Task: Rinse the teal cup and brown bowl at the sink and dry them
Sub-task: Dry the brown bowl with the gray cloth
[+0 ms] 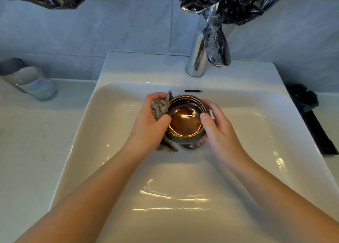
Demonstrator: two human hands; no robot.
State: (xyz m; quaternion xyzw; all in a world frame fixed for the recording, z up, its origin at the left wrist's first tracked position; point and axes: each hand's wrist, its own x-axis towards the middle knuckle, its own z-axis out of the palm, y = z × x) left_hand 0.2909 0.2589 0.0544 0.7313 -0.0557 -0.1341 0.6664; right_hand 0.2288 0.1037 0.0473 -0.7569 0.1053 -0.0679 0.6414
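A brown bowl (185,120) with a glossy inside and a dark greenish outer wall is held over the middle of the white sink (113,132). My right hand (218,127) grips its right side, thumb over the rim. My left hand (152,121) holds a crumpled grey-brown cloth (160,107) pressed against the bowl's left rim and outer wall; a tail of the cloth hangs below the hand. Under the bowl the metal drain shows partly. The teal cup is not visible.
A chrome tap (197,59), partly wrapped in black plastic (216,46), stands behind the basin. A pale iridescent cup (34,85) stands on the counter at the left. A dark object (310,112) lies along the sink's right edge. Black plastic hangs above.
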